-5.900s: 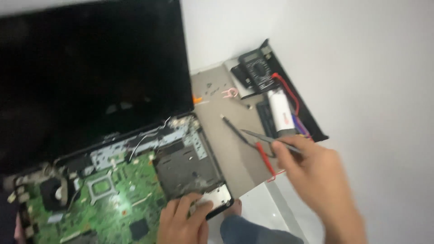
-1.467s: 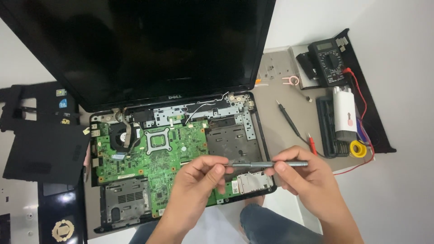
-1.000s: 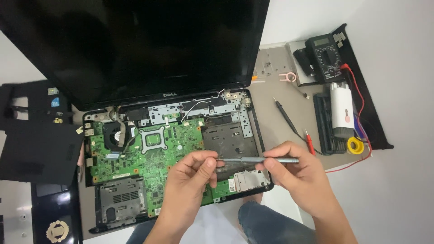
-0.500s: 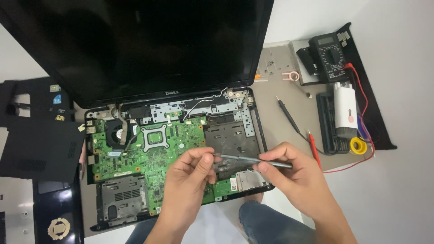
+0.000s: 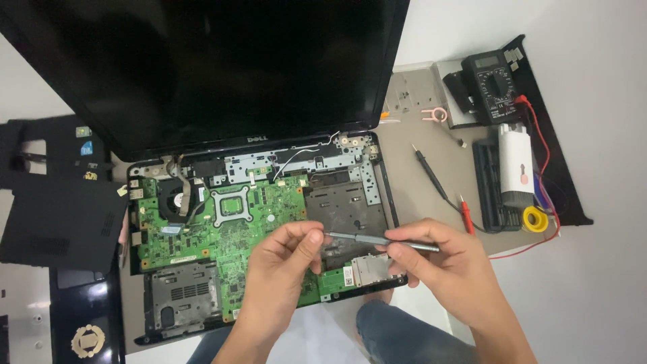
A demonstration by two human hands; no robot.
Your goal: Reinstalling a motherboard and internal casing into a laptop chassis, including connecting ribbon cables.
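A slim grey metal screwdriver [image 5: 367, 238] lies level between both hands over the opened laptop. My right hand [image 5: 450, 261] grips its handle end. My left hand [image 5: 283, 269] pinches its tip between thumb and fingers. Below them sits the laptop base [image 5: 145, 337] with its cover off, showing a green motherboard [image 5: 269, 209], a fan [image 5: 176, 199] and a dark metal drive bay [image 5: 347, 209]. The black screen [image 5: 202, 67] stands open behind.
A black multimeter [image 5: 490, 84] with red and black probes [image 5: 431, 172] lies at the right, beside a white cylinder [image 5: 515, 165], a yellow tape roll [image 5: 534, 219] and a black bit case [image 5: 486, 182]. Removed black laptop covers [image 5: 47, 222] lie at the left. My knee [image 5: 397, 330] shows below the table edge.
Both hands have stayed over the motherboard with the screwdriver held level between them. My left fingers have closed on its tip. The view has shifted slightly.
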